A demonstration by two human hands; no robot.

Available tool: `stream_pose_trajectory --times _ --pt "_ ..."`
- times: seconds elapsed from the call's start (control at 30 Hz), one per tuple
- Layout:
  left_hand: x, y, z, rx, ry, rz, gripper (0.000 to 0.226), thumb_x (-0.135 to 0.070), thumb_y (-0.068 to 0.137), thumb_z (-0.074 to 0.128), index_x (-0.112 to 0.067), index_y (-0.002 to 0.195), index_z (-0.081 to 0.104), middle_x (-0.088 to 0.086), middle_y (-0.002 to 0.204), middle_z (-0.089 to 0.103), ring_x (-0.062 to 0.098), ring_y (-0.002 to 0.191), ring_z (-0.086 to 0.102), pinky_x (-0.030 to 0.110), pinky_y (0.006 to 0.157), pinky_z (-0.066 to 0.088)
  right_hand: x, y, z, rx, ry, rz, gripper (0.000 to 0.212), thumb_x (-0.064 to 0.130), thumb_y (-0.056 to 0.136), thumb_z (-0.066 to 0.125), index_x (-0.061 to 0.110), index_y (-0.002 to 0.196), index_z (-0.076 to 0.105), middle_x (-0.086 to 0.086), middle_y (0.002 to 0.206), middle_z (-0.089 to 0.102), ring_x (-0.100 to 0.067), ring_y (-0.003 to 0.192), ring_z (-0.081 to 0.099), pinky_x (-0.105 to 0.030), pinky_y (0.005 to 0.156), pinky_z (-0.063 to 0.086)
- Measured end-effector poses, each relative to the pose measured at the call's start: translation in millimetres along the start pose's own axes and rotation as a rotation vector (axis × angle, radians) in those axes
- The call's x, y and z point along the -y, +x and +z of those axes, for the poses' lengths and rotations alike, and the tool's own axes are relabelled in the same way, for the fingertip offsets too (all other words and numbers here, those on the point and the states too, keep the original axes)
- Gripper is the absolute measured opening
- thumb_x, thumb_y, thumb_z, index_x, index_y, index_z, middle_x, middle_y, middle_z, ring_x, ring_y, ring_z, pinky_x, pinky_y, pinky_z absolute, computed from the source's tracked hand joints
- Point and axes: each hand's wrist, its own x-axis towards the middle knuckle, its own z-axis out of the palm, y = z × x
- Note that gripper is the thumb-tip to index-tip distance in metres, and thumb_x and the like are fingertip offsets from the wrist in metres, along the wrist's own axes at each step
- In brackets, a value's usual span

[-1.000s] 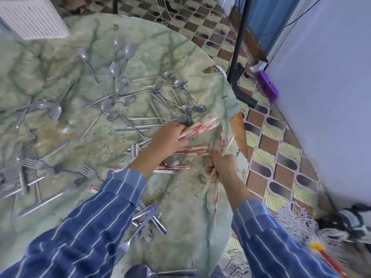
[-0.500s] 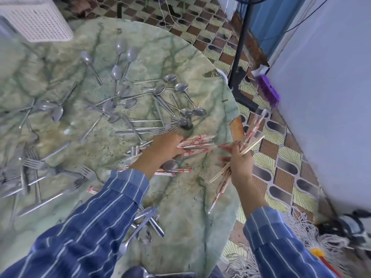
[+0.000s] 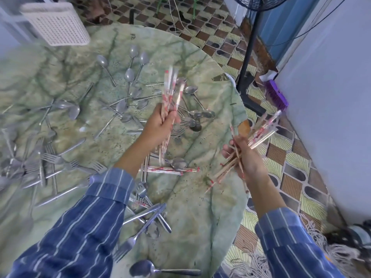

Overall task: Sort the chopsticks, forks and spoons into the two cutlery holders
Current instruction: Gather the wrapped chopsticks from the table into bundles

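Note:
My left hand (image 3: 159,125) grips an upright bundle of chopsticks (image 3: 171,88) with red-and-white wrapped ends, lifted above the round green marble table (image 3: 200,207). Over the table's right edge, my right hand (image 3: 244,157) grips a second bundle of chopsticks (image 3: 261,131) that fans out to the upper right. A few chopsticks (image 3: 166,169) lie on the table between my arms, beside a spoon (image 3: 178,163). Several spoons (image 3: 128,77) are scattered across the middle and several forks (image 3: 60,161) at the left. A white perforated cutlery holder (image 3: 55,24) stands at the far left.
More forks and spoons (image 3: 148,215) lie by my left sleeve, and one spoon (image 3: 144,267) at the near edge. Right of the table are a fan stand (image 3: 248,63), a purple brush (image 3: 278,95), a mop head (image 3: 313,233) and a pale wall (image 3: 331,87) over patterned floor tiles.
My left hand has lifted a bundle of chopsticks off the table and turned it upright. My right hand has moved right with its bundle, out past the table's edge.

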Motion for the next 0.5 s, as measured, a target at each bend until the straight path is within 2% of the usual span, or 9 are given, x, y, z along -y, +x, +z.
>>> stream_pose_trajectory --times 0.03,0.1,0.17,0.27,0.3,0.37,0.43,0.5 --pt "0 -2 -11 -0.077 -0.059 -0.030 0.018 -0.029 0.101 0.045 -0.016 0.110 0.053 -0.008 0.087 0.067 -0.005 0.075 0.061 0.020 0.072 0.049 -3 -1 5 0.034 -0.031 0.017 0.015 0.015 0.096 0.057 0.008 0.107 0.049 -0.005 0.074 0.053 -0.019 0.059 0.060 -0.032 0.061 0.058" --pt "4 -10 -33 -0.148 -0.156 -0.101 0.024 -0.032 0.100 0.047 -0.011 0.104 0.059 -0.006 0.076 0.062 0.001 0.065 0.061 0.022 0.068 0.050 -13 -4 16 0.089 -0.176 0.063 0.015 0.015 0.096 0.056 0.008 0.107 0.049 -0.006 0.073 0.049 -0.016 0.049 0.054 -0.028 0.047 0.051" --pt "12 -22 -50 -0.170 -0.202 -0.174 0.022 -0.033 0.097 0.054 -0.012 0.100 0.061 -0.005 0.062 0.057 0.005 0.052 0.057 0.021 0.057 0.050 -27 -7 27 0.091 -0.488 0.099 0.016 0.022 0.095 0.059 0.009 0.100 0.053 -0.007 0.071 0.047 -0.013 0.042 0.046 -0.025 0.040 0.043" --pt "25 -47 -68 -0.173 -0.168 -0.264 0.022 -0.030 0.093 0.061 -0.011 0.082 0.057 0.000 0.050 0.050 0.007 0.037 0.047 0.020 0.042 0.044 -57 -11 45 0.147 -1.000 0.053 0.016 0.030 0.091 0.064 0.017 0.083 0.061 -0.003 0.058 0.047 -0.012 0.038 0.042 -0.023 0.037 0.036" --pt "31 -54 -72 -0.177 -0.174 -0.290 0.024 -0.029 0.093 0.061 -0.010 0.079 0.057 0.001 0.050 0.051 0.008 0.037 0.047 0.021 0.041 0.044 -68 -13 50 0.167 -1.139 0.002 0.017 0.031 0.090 0.064 0.017 0.079 0.063 -0.002 0.055 0.050 -0.014 0.039 0.046 -0.023 0.038 0.037" --pt "42 -68 -81 -0.204 -0.233 -0.350 0.026 -0.028 0.093 0.061 -0.005 0.082 0.061 0.004 0.055 0.056 0.011 0.041 0.052 0.024 0.042 0.048 -93 -14 60 0.223 -1.371 -0.123 0.020 0.032 0.089 0.062 0.015 0.078 0.066 -0.006 0.063 0.061 -0.022 0.057 0.061 -0.028 0.050 0.044" --pt "53 -84 -88 -0.219 -0.280 -0.415 0.028 -0.027 0.093 0.061 -0.001 0.082 0.063 0.005 0.059 0.063 0.013 0.045 0.058 0.025 0.044 0.050 -112 -14 69 0.286 -1.536 -0.195 0.016 0.032 0.090 0.058 0.019 0.088 0.068 -0.009 0.078 0.067 -0.027 0.076 0.065 -0.028 0.059 0.043" --pt "64 -101 -91 -0.167 -0.251 -0.458 0.025 -0.024 0.093 0.062 -0.003 0.079 0.064 0.006 0.061 0.066 0.014 0.045 0.058 0.025 0.043 0.048 -125 -14 77 0.329 -1.693 -0.259 0.021 0.031 0.093 0.056 0.020 0.105 0.069 -0.008 0.096 0.067 -0.024 0.081 0.063 -0.025 0.064 0.043"
